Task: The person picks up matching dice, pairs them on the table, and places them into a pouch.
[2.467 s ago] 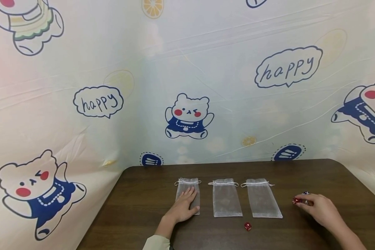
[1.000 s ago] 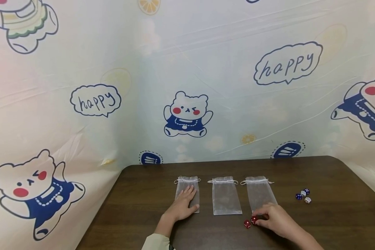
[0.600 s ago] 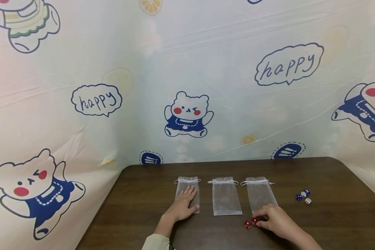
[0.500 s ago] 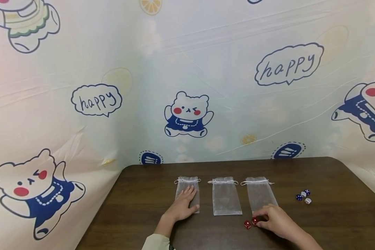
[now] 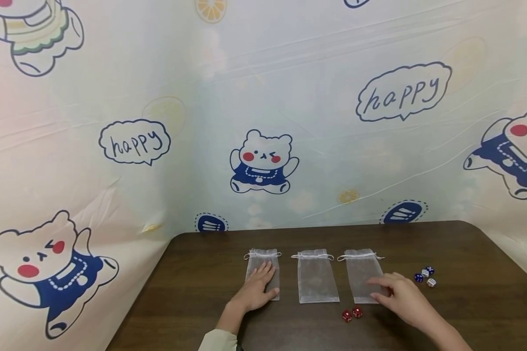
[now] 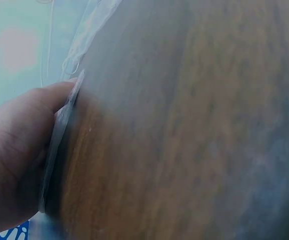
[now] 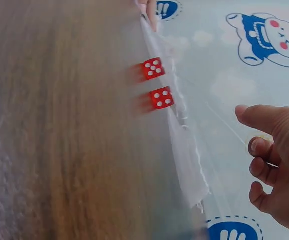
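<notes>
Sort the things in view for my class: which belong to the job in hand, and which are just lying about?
Likely in the job:
three mesh bags, one under the left hand
two red dice
blue dice
white dice

Only setting (nothing loose looks stray):
table
patterned backdrop

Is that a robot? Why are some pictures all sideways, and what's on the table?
No robot here: those are a person's own bare hands! The wide picture comes from a camera on the person's head. The other two come from little cameras on the wrists, so the table looks tipped.

Three see-through bags lie on it. Nearest the person are two red dice. Over to the right are two blue dice and two white dice.

The left hand rests on one bag. The right hand holds nothing.
</notes>
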A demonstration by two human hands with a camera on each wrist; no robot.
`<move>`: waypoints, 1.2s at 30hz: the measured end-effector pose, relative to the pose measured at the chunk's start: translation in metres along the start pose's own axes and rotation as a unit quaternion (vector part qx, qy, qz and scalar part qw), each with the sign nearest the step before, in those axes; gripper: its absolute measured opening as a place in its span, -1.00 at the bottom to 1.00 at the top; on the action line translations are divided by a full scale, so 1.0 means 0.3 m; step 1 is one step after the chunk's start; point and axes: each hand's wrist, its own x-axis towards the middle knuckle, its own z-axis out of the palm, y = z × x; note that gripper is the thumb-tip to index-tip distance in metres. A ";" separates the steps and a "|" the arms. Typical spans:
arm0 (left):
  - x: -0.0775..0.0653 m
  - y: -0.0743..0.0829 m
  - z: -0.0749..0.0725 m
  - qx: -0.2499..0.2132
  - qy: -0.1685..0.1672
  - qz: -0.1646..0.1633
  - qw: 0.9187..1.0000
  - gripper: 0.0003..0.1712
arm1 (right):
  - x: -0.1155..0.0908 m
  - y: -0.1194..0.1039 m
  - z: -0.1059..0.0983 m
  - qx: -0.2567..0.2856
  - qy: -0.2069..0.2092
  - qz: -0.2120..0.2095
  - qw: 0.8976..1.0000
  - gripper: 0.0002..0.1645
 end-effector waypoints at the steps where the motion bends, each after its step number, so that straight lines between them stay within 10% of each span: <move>1: -0.001 0.001 0.000 0.000 0.004 0.002 1.000 -0.28 | 0.000 -0.002 -0.002 0.000 0.007 -0.001 1.000 -0.76; 16: -0.007 0.055 -0.031 0.093 0.153 -0.019 0.984 -0.62 | 0.007 -0.015 0.039 0.012 0.034 -0.028 0.999 -0.85; 20: -0.003 0.108 -0.060 0.095 0.258 0.020 0.961 -0.62 | 0.020 -0.027 0.038 0.010 0.045 -0.049 0.998 -0.85; 26: 0.012 0.246 -0.103 0.116 0.372 0.158 0.907 -0.62 | 0.041 -0.071 0.025 0.026 0.047 -0.074 0.996 -0.86; 28: 0.011 0.295 -0.107 0.133 0.387 0.193 0.892 -0.64 | 0.049 -0.093 0.021 0.030 0.048 -0.064 0.996 -0.87; 36: -0.031 0.468 -0.113 0.195 0.358 0.272 0.872 -0.54 | 0.074 -0.161 0.014 0.075 0.063 -0.014 0.995 -0.88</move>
